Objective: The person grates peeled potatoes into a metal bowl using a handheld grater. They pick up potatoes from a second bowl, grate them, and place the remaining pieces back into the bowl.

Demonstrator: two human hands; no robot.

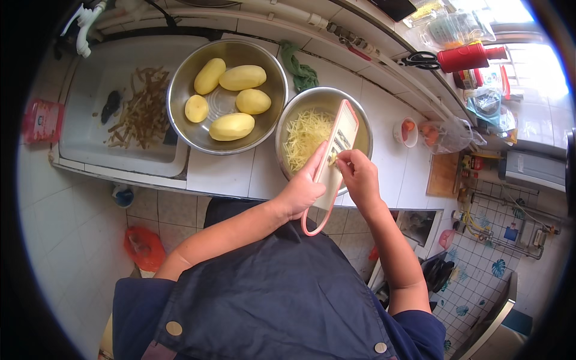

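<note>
Grater (327,185), pale with a coral rim, slants over the smaller steel bowl (364,131) as I follow remotely through the head camera. The left hand (302,193) clasps its lower half, thumb across the face and a finger stretched along the edge, presumably to brace it; I cannot tell how the fingers hidden behind it sit. The right hand (360,178) has its fingers pinched together on what looks like a small potato piece (333,159), against the plate near the cutting slots. That tilt, I judge, lets the cut pieces drop straight into the bowl, where a loose heap of pale-yellow shreds (305,137) lies. Just to its left, the larger steel bowl (222,104) holds five peeled potatoes (242,78), probably set there for easy reach, on the white-tiled tabletop (225,174) beside the sink (117,160). Brown peelings (144,111) lie in the sink, likely to keep scraps off the work surface. Farther right, a small white bowl (410,142) contains orange-red pieces (408,126) I cannot identify.
</note>
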